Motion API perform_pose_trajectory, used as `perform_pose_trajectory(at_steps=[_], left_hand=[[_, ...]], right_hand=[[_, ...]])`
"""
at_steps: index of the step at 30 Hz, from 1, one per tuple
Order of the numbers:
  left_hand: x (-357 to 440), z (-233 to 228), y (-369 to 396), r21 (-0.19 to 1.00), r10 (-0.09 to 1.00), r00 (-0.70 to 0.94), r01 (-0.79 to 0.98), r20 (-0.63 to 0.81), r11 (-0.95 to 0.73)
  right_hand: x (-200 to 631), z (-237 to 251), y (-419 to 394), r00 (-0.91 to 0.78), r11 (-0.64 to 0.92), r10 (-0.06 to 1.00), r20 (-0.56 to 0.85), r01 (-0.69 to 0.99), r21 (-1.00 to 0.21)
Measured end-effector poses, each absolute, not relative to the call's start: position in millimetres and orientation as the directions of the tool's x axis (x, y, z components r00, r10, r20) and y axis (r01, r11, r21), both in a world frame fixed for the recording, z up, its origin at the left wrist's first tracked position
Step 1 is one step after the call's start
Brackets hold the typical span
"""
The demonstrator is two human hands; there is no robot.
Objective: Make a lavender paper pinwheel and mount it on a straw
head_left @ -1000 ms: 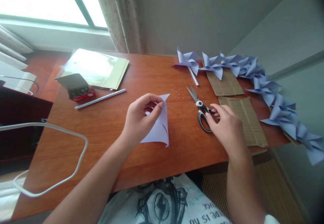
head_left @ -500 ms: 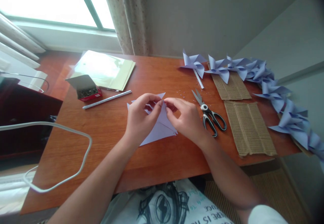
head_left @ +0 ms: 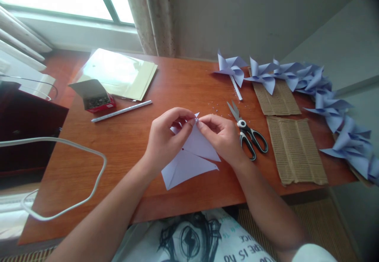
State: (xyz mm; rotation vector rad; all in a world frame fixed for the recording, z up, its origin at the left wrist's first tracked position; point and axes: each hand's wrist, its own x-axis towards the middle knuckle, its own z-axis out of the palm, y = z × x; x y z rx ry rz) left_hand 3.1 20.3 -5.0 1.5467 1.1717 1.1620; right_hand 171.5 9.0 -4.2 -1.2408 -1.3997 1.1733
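A: Far left first: white cable loop [head_left: 89,183] sagging over the left edge of the wooden table [head_left: 127,143], open bare wood inside it and toward the centre.

B: Upper left: red box of pins [head_left: 96,100], lid up, just beside the yellow paper stack [head_left: 118,72]. White stick [head_left: 121,111] lying slanted below them, well apart from the hands.

A: Centre frame now. Left hand [head_left: 166,141] pinching closed on the lilac paper sheet [head_left: 189,159], thumb and fingertips on its upper tip.

B: Right hand [head_left: 220,135] pinching that same tip from the other side, fingertips of both hands nearly touching.

A: Sheet tilted, top corner lifted, lower part resting on the wood. Long axis running from upper right at the pinch down to the lower-left corner, that corner pointing toward the near table edge. Clear strip of wood left below it.

B: Right of the hands: scissors [head_left: 248,131], blades shut, tips aimed at the upper left, handles close to the right wrist.

A: Further right, two corrugated cardboard pieces [head_left: 296,151], one reaching the near edge.

B: Along the back and right edge, a row of lilac pinwheels [head_left: 325,96], crowding that side.
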Motion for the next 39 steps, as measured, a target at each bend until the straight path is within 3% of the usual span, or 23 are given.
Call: perform_pose_trajectory(at_steps=[9, 19, 24, 31, 39], left_hand=[[3.8, 5.3, 21.7, 0.997, 0.988, 0.136, -0.014, -0.069, 0.071], [1.9, 8.5, 22.9, 0.948, 0.929, 0.284, -0.136, -0.239, 0.286], [0.5, 8.2, 23.9, 0.974, 0.957, 0.230, -0.097, -0.176, 0.203], [-9.6, 3.2, 34.3, 0.999, 0.998, -0.057, 0.024, 0.034, -0.032], [-19.3, -0.9, 43.1, 0.999, 0.986, -0.167, -0.034, 0.022, -0.028]], right_hand=[[171.3, -0.1, 6.9, -0.128, 0.087, 0.990, 0.063, 0.198, -0.976], [172.1, 4.1, 6.3, -0.166, 0.102, 0.984, 0.060, 0.261, -0.960], [173.6, 2.2, 6.7, -0.141, 0.073, 0.989, 0.044, 0.214, -0.974], [182.1, -1.7, 10.8, -0.055, -0.029, 0.998, -0.034, 0.089, -0.996], [192.8, -3.5, 17.1, 0.094, -0.048, 0.995, -0.045, 0.033, -0.998]])
